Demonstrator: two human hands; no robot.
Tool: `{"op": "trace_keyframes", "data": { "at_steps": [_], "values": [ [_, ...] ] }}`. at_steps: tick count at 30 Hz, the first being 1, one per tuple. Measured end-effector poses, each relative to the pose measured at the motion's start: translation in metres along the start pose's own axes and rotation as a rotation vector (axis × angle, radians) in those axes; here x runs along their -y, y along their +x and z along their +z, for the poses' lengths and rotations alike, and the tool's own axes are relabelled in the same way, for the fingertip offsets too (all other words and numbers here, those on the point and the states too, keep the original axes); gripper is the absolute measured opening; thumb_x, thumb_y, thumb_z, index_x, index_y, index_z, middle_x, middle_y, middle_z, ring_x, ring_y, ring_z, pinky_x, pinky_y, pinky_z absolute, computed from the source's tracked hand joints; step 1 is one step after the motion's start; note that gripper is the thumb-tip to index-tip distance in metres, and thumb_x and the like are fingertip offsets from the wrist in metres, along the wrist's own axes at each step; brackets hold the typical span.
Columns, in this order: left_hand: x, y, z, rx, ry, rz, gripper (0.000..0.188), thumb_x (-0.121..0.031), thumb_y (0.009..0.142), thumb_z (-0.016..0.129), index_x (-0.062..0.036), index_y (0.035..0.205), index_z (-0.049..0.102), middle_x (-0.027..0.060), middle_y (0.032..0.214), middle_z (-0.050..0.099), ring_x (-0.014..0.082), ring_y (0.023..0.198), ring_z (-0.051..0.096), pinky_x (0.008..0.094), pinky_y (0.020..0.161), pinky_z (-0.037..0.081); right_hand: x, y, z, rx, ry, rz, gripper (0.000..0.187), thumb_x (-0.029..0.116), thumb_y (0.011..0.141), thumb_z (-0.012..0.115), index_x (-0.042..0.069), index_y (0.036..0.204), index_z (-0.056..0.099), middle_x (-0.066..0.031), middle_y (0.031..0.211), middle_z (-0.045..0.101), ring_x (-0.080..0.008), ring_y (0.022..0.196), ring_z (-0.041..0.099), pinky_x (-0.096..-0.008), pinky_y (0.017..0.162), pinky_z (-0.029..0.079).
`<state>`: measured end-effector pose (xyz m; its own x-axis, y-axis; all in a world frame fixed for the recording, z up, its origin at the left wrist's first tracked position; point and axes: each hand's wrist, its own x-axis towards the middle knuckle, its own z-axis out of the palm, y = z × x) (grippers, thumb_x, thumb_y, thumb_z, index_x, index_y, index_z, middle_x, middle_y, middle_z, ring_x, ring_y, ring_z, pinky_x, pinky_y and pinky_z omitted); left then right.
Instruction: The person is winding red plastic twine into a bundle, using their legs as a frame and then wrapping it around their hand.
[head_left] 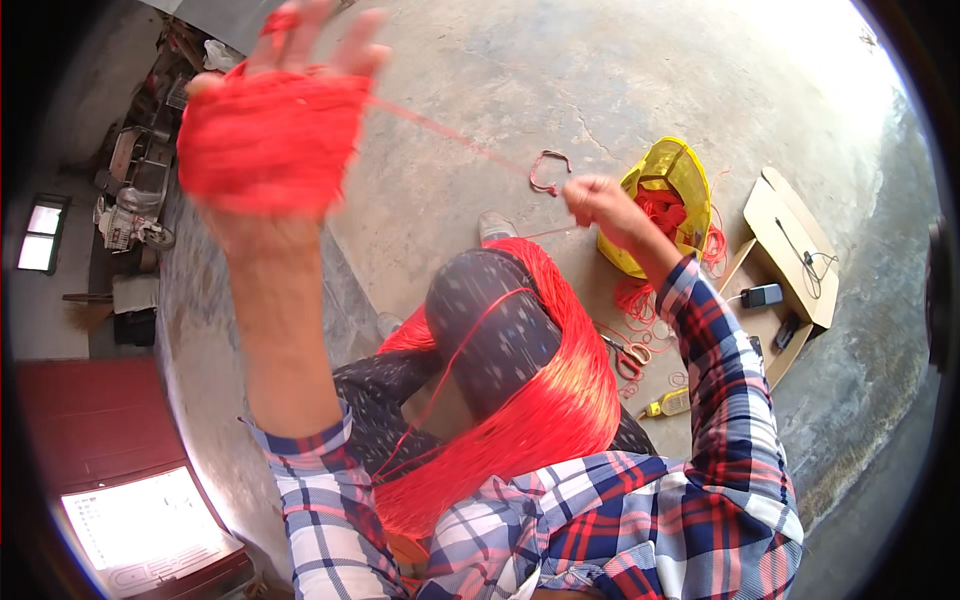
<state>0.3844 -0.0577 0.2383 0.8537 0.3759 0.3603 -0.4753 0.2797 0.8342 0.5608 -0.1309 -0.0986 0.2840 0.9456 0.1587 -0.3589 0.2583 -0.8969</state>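
My left hand point(300, 60) is raised at the upper left, fingers stretched out and smeared by motion. A thick band of red cord point(272, 140) is wound round its palm, and a bit of red shows on one finger. From this band a thin strand runs down to the right towards my right hand point(603, 207), whose fingers are closed on the cord. A large loose hank of red cord point(560, 400) loops round my bent knees, with a single strand lying across the dark speckled trousers point(490, 320).
To the right stand a yellow basket point(683, 160) holding red cord and an open cardboard box point(790, 240) with a small dark device. Scissors point(632, 352), a yellow tool point(670, 403) and cord scraps lie on the concrete floor point(450, 90). A parked motorbike point(130, 215) is at the far left.
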Motion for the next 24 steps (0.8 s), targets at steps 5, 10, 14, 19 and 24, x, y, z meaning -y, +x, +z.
{"op": "trace_keyframes", "data": {
  "at_steps": [5, 10, 14, 19, 24],
  "values": [
    [0.016, -0.014, -0.096, -0.173, 2.323, 0.150, 0.056, -0.027, 0.080, 0.064, -0.0001, 0.127, 0.050, 0.0209, 0.122, 0.056, 0.0357, 0.116, 0.052, 0.0419, 0.096, 0.044, 0.080, -0.004, 0.043, 0.046, 0.014, -0.148, 0.026, 0.030, 0.089, 0.066, 0.007, 0.079, 0.066, 0.0067, 0.061, 0.047, -0.0028, 0.055, 0.039, -0.0216, 0.049, 0.030],
    [0.056, -0.045, 0.003, 0.708, 1.652, -0.335, 0.052, -0.011, 0.078, 0.065, 0.0009, 0.126, 0.050, 0.0214, 0.130, 0.052, 0.0302, 0.102, 0.059, 0.0375, 0.090, 0.047, 0.168, 0.008, 0.027, 0.078, 0.132, -0.428, 0.025, 0.026, 0.089, 0.065, 0.008, 0.073, 0.061, 0.0086, 0.062, 0.046, -0.0015, 0.054, 0.035, -0.0199, 0.048, 0.026],
    [0.024, -0.028, 0.030, 0.736, 0.955, -0.354, 0.064, -0.015, 0.082, 0.066, 0.0027, 0.137, 0.040, 0.0225, 0.149, 0.031, 0.0406, 0.125, 0.045, 0.0425, 0.099, 0.046, 0.134, 0.019, 0.036, 0.176, 0.085, -0.413, 0.027, 0.029, 0.089, 0.065, 0.007, 0.073, 0.060, 0.0057, 0.064, 0.049, -0.0028, 0.056, 0.040, -0.0207, 0.051, 0.030],
    [0.008, -0.017, -0.015, 0.343, 0.091, -0.262, 0.081, -0.038, 0.083, 0.063, 0.0031, 0.145, 0.029, 0.0220, 0.154, 0.017, 0.0509, 0.138, 0.014, 0.0526, 0.105, 0.040, -0.010, 0.025, 0.021, 0.082, -0.004, -0.074, 0.032, 0.034, 0.089, 0.064, 0.005, 0.075, 0.061, 0.0032, 0.067, 0.054, -0.0064, 0.062, 0.050, -0.0239, 0.055, 0.040],
    [0.053, -0.046, -0.053, 0.081, 0.228, -0.389, 0.082, -0.038, 0.086, 0.060, -0.0042, 0.149, 0.021, 0.0184, 0.155, 0.016, 0.0490, 0.138, 0.020, 0.0518, 0.104, 0.041, -0.033, 0.010, -0.035, -0.264, -0.199, 0.092, 0.021, 0.027, 0.088, 0.068, 0.007, 0.082, 0.069, 0.0012, 0.071, 0.059, -0.0077, 0.063, 0.054, -0.0254, 0.059, 0.046]
  ]
}}
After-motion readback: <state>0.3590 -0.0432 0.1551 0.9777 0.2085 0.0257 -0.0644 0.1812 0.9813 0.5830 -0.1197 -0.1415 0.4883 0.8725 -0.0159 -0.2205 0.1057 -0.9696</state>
